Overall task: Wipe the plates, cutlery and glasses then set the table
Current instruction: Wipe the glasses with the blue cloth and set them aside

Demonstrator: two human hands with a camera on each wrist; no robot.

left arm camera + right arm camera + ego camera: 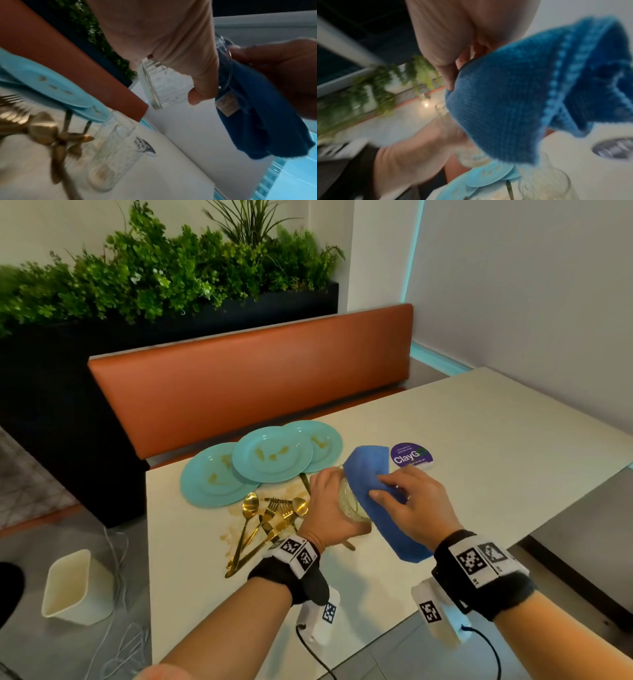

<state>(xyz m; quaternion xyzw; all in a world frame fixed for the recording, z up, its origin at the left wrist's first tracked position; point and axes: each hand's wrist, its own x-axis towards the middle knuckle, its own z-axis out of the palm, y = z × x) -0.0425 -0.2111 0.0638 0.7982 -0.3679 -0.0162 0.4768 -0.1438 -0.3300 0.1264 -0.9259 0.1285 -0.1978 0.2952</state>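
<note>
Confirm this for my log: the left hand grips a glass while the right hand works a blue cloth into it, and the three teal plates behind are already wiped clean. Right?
Not quite. The three teal plates still carry yellowish-brown smears, as the head view shows. The rest stands: the left hand grips the glass and the right hand works the blue cloth into it.

Restaurant or café dining booth. Orange padded bench (253,378) against a pale table (479,440), backed by a black planter of greenery (154,275). Purple "ClayGo" sticker (411,455) stuck on the tabletop.
</note>
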